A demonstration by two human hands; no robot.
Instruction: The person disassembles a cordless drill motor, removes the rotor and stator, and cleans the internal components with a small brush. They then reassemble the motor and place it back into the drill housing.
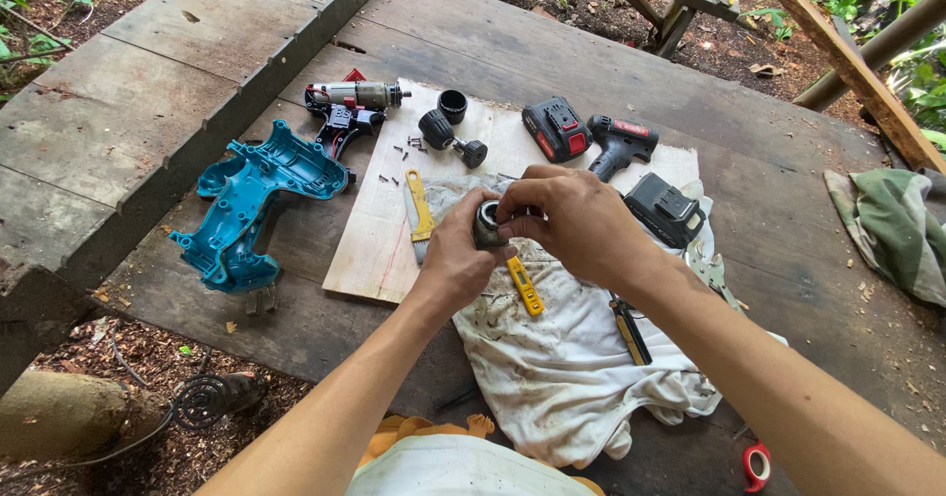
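Both hands are working one small round metal part (489, 222), likely a drill chuck or gear housing, held up just above the stained white cloth (552, 358) at the middle of the desk (788, 210). Left hand (455, 260) is cupping it from below, fingers wrapped shut on it; right hand (572, 220) is pinching its top, grip closed on the same part. Judging by the layout, teardown is looking mostly done and the work is sitting at the part level: one teal housing shell (251, 200) is lying open and empty on the left, one bare motor assembly with its black handle (350, 107) is sitting beside it, loose screws (404, 151) are scattered on the plywood sheet (379, 250) (too small to count exactly). Also out: two black round pieces (448, 122), with a third knurled end joined to one of them. Reassembly isn't showing as started. Other counts: one black-and-red drill body (621, 141), two battery packs (557, 129) (665, 210), one yellow-handled brush (419, 210), one yellow-handled tool (525, 287) under the hands, one roll of red tape (757, 464), one green cloth (892, 225) far right.
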